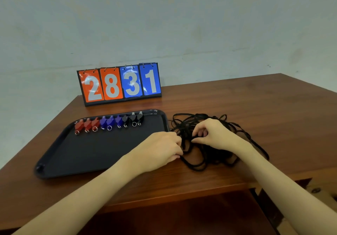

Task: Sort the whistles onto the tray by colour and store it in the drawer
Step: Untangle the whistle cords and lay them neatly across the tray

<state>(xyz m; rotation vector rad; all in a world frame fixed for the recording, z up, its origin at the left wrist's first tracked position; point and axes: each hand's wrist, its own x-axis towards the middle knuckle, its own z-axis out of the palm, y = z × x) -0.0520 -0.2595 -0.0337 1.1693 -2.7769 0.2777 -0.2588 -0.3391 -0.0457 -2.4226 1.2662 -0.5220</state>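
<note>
A dark tray (87, 154) lies on the wooden table. Along its far edge stands a row of whistles: three red ones (87, 124) at the left, three blue ones (110, 121) in the middle, three black ones (134, 119) at the right, each with a metal ring. Right of the tray lies a tangled pile of black cords (209, 140). My left hand (162, 149) rests at the tray's right edge, fingers closed on the cords. My right hand (211, 134) pinches the cords from above in the middle of the pile.
A flip scoreboard (119, 84) showing 2 8 3 1 stands at the back of the table (255, 107) against the wall. Below the table's front edge an opening (182, 216) shows, dark inside. The table's right part is bare wood.
</note>
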